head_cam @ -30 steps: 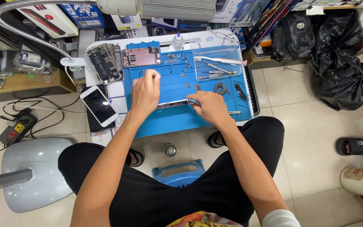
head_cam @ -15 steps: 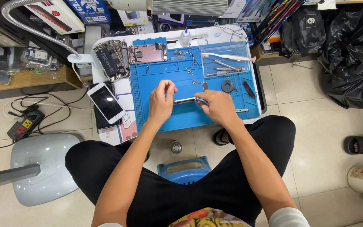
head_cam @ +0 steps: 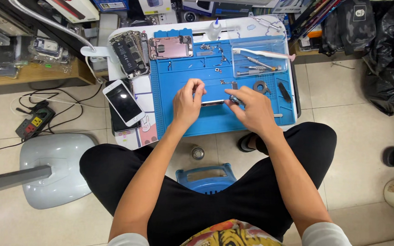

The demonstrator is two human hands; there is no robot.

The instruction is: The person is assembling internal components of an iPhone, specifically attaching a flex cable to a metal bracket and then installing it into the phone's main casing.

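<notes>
My left hand (head_cam: 187, 103) and my right hand (head_cam: 251, 106) meet over a blue work mat (head_cam: 183, 77) on a low white table. Between them is a thin dark strip-like phone part (head_cam: 213, 103), which my left fingers pinch at its left end. My right hand grips a small metal tool (head_cam: 233, 99) whose tip touches the part's right end. An opened pink phone shell (head_cam: 170, 47) lies at the mat's far left corner. Small screws and brackets (head_cam: 215, 54) are scattered on the mat behind my hands.
A white phone (head_cam: 123, 102) lies left of the mat, with a dismantled phone and battery (head_cam: 128, 52) behind it. A clear tray (head_cam: 258, 57) holds tweezers and a toothbrush. A power strip (head_cam: 35, 122), grey lamp base (head_cam: 55, 168), blue stool (head_cam: 206, 175) and black bags (head_cam: 391, 59) are around.
The view has shifted downward, so the table sits lower in frame. My hands stay together on the thin part, with only small finger movements.
</notes>
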